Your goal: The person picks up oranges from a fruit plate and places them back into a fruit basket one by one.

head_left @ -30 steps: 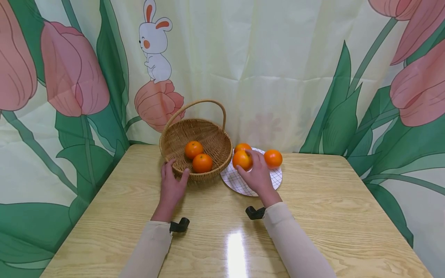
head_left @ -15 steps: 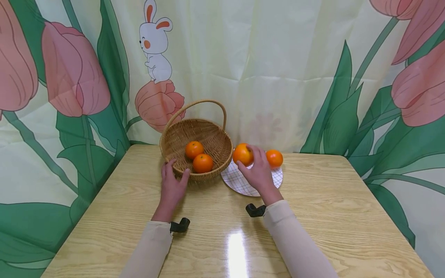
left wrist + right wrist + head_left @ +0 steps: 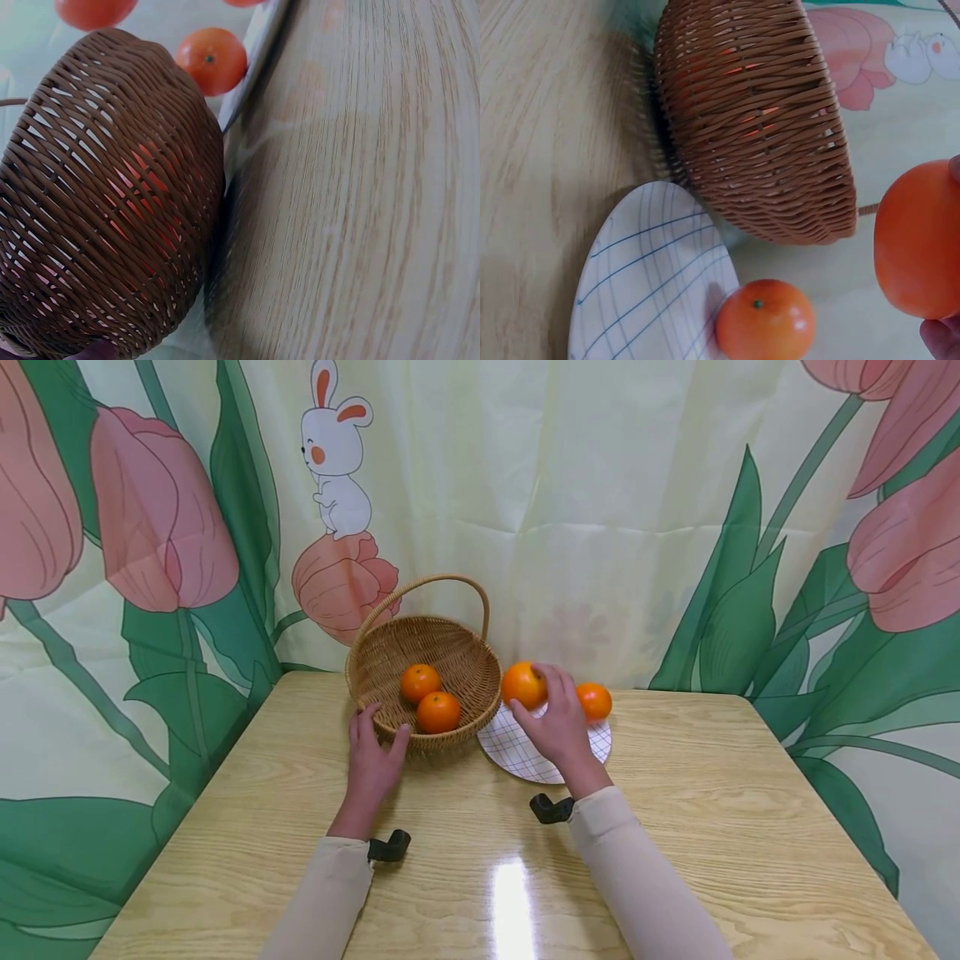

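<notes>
My right hand point(image 3: 553, 720) holds an orange point(image 3: 523, 686) between thumb and fingers, raised above the plate and just right of the basket. In the right wrist view, the held orange point(image 3: 916, 240) is apart from the basket's outer wall. My left hand point(image 3: 372, 762) grips the front left rim of the wicker basket point(image 3: 465, 656), which tilts toward me. Two oranges point(image 3: 438, 712) lie inside it. Another orange point(image 3: 595, 702) sits at the plate's right side. One more orange point(image 3: 765, 321) rests on the plate, hidden in the head view.
The white checked plate point(image 3: 517, 754) stands right beside the basket on the wooden table point(image 3: 720, 810). A curtain point(image 3: 600, 568) with tulips and a rabbit hangs directly behind. The basket's arched handle point(image 3: 450, 578) rises over its back.
My right hand has lifted the orange up and slightly away from me, and it now covers the orange behind it. The left hand and the basket have stayed in place.
</notes>
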`<state>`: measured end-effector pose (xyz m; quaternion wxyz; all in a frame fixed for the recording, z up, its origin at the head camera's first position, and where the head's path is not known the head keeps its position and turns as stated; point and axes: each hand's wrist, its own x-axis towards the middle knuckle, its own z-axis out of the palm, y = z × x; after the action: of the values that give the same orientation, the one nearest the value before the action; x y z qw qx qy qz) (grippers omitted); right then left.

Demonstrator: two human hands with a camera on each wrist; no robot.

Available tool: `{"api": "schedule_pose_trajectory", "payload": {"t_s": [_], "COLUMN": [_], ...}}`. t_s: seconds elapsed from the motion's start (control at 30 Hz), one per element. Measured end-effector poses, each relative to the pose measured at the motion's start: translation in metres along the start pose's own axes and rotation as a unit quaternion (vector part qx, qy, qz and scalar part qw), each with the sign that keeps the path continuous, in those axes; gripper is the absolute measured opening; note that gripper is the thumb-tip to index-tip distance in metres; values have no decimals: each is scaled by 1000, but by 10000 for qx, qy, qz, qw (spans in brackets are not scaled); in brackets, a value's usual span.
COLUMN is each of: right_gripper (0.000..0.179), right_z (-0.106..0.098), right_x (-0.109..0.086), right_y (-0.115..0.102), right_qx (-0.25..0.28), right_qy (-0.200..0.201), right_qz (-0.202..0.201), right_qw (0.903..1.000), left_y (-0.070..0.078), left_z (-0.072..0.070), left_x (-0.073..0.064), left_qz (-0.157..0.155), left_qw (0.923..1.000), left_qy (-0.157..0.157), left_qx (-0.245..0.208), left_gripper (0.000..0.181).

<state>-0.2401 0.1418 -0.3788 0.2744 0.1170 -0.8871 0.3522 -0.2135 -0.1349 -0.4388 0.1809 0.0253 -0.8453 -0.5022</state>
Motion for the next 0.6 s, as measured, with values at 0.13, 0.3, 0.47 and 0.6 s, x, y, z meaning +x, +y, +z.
{"api": "schedule_pose_trajectory", "payload": {"t_s": [0.13, 0.3, 0.47, 0.6], "right_gripper": [59, 59, 58, 58], "right_z": [-1, -1, 0, 0], "right_x": [3, 7, 10, 13], "right_y": [-3, -7, -11, -15], "right_qx": [46, 52, 48, 95], "right_qy": [36, 75, 89, 68], "right_qz": [-52, -112, -134, -230], "right_qw": [10000, 9999, 9999, 9997], "left_y": [1, 2, 1, 0], "left_z": [-1, -1, 0, 0], "left_x": [0, -1, -1, 0], "left_qz": [-11, -25, -15, 15], "left_qw": [10000, 10000, 10000, 10000], "left_qy": [-52, -67, -45, 8], "left_qx": [17, 23, 56, 67], "left_gripper": [63, 64, 64, 64]}}
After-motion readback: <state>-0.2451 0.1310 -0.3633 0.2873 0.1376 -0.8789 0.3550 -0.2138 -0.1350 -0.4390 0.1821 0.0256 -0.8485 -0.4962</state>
